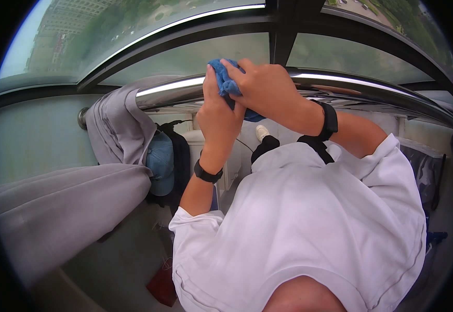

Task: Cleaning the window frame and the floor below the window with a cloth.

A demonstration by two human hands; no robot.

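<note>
A blue cloth (224,78) is bunched over the shiny metal rail (177,88) in front of the window, and part of it hangs below the rail between my hands. My left hand (217,112) grips the cloth from the near side, one finger pointing up along its left edge. From the right, my right hand (268,89) closes on the same cloth, its fingers bent over the top. The two hands nearly touch, and some of their fingertips are hidden. Dark bands circle both wrists.
A grey curtain (117,114) drapes over the rail's left end. Beside it hang a blue cap (160,164) and a dark bag (181,151). Dark-framed window panes (195,60) rise behind the rail. A red object (161,286) lies low at left.
</note>
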